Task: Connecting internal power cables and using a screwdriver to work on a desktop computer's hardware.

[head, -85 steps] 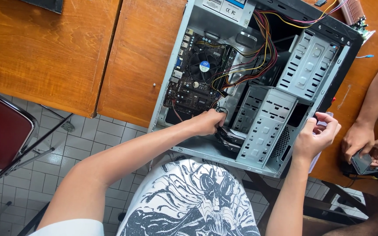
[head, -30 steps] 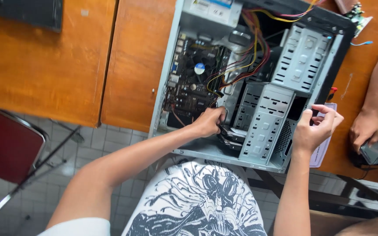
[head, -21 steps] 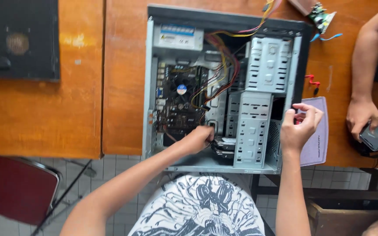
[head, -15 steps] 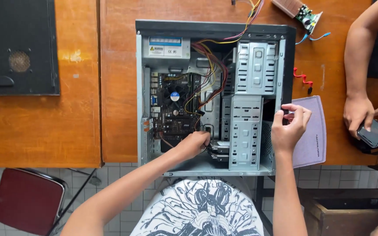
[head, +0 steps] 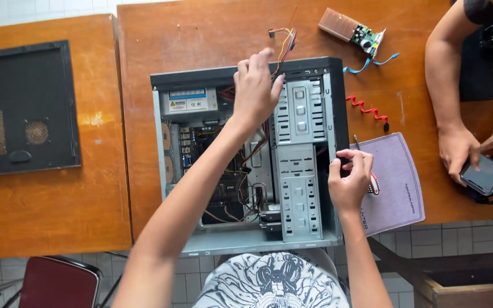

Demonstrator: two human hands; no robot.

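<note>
An opened grey metal desktop computer case point(head: 246, 154) lies on its side on the orange-brown wooden tabletop point(head: 201, 40), its inside facing up, with the green circuit board and a tangle of coloured wires showing beside the pale grey perforated drive cage point(head: 299, 165). The person's left hand point(head: 255, 91) reaches over the far end of the case, near the silver power supply box point(head: 188, 102); its fingers are bent and loosely spread above the bundle of red, yellow and black wires point(head: 283, 43) that trails out over the far edge, and I cannot tell whether it pinches any of them. The right hand point(head: 349, 182) rests at the right-hand wall of the case, its fingers curled over the black edge there, gripping it. Just beside that hand lies a flat lilac-grey notebook point(head: 392, 182), and beyond it a coiled red cable point(head: 366, 108). Further off on the tabletop sits a small brown and green circuit card point(head: 352, 29) with a blue cable. To the left, well apart from the case, lies the black perforated side panel point(head: 24, 108). At the right edge, another person's hands point(head: 463, 151) hold a dark smartphone point(head: 482, 174). A dark red chair point(head: 58, 282) stands on the tiled floor below.
</note>
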